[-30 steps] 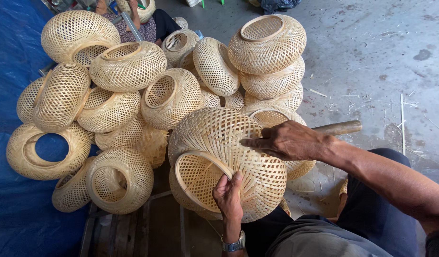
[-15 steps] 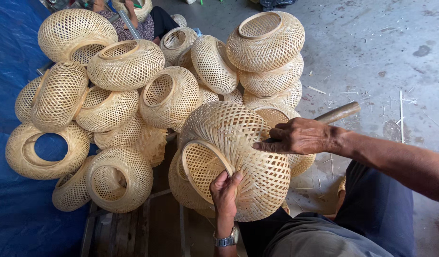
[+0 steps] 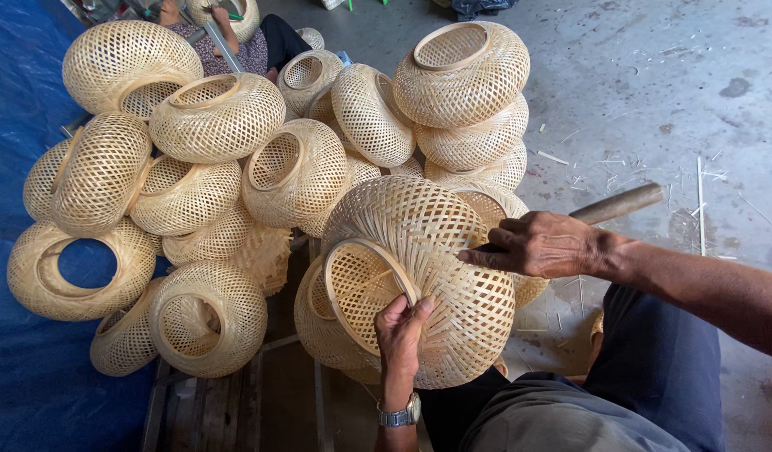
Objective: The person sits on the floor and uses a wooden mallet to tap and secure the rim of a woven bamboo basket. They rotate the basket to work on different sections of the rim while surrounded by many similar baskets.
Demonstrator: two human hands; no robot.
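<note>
hands on a woven basket

basket (image 3: 419, 276) sits in front of the person, just above the lap, tipped so its round mouth faces left; it is made of thin bent strips with many little holes; it looks light and a bit springy, and the thin strips could snap if squeezed hard; the thick ring at the mouth looks like the best place to hold; left hand (image 3: 400, 335) is there now, fingers curled over the ring and gripping it; a watch (image 3: 402, 413) is on that wrist; right hand (image 3: 541, 244) rests on the top of the basket, fingers closed around a stick (image 3: 618, 203) with a wooden handle that pokes out to the right; a big pile of baskets (image 3: 218, 167) lies close by on the left and behind; the floor (image 3: 654, 75) is grey and hard, with little bits of strip on it; a blue sheet (image 3: 17, 360) covers the left side; wooden boards (image 3: 227, 414) lie low down; another person (image 3: 252, 38) sits at the far side.
</note>
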